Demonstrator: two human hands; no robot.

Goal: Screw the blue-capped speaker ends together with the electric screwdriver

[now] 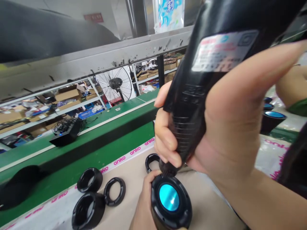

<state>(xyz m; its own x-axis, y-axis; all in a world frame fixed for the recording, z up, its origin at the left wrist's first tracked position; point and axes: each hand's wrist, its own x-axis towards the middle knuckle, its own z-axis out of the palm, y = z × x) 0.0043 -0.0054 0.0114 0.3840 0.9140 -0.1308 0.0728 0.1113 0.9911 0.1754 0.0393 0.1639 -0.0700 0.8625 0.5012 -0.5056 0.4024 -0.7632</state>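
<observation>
My right hand (230,127) is wrapped round a black power screwdriver (189,105) with a silver label, tilted with its nose down. Its tip meets the upper rim of a round black part (171,207) that has a shiny blue disc in the middle. My left hand (144,204) grips that part from the left and below; most of its fingers are hidden. A black ring (152,161) lies behind the screwdriver's nose. To the left on the worktop are a flat black ring (114,191) and two deeper black rings, one (90,180) behind the other (88,210).
Beyond the worktop (130,179), edged with "anko" tape, runs a green conveyor (124,129). On its far side sit a black bin (66,134) of cables and a fan (115,83). A beam (96,59) crosses above. More blue-topped parts (274,115) and a person's arm (291,86) are at right.
</observation>
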